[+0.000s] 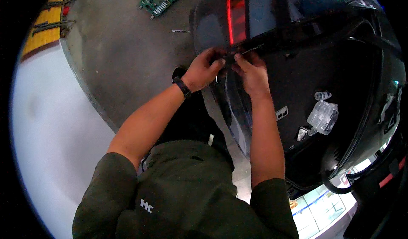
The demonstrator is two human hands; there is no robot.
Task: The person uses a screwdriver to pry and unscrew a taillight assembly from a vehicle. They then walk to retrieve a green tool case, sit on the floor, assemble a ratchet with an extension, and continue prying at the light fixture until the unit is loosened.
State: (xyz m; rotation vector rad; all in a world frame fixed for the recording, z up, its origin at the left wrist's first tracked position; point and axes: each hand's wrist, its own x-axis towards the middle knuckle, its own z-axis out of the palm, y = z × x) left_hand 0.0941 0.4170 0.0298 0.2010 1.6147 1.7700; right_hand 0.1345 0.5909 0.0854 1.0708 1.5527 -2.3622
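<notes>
At the rear corner of a dark car (204,20), both hands meet just below the glowing red tail light (238,13). My left hand (203,69) is closed, thumb against curled fingers, on something dark I cannot make out. Close beside it, my right hand (254,75) has its thumb and fingers drawn together at the edge of the open trunk (293,75). A thin, light rod-like thing (252,50) shows by its fingertips; whether the hand grips it is unclear. The fingers partly hide the spot they work on.
A green case of sockets (165,0) lies on the grey floor, with a slim metal tool (180,31) nearby. Clear plastic bottles (324,116) lie in the trunk. A white panel (51,124) and a yellow rack (44,24) stand at left.
</notes>
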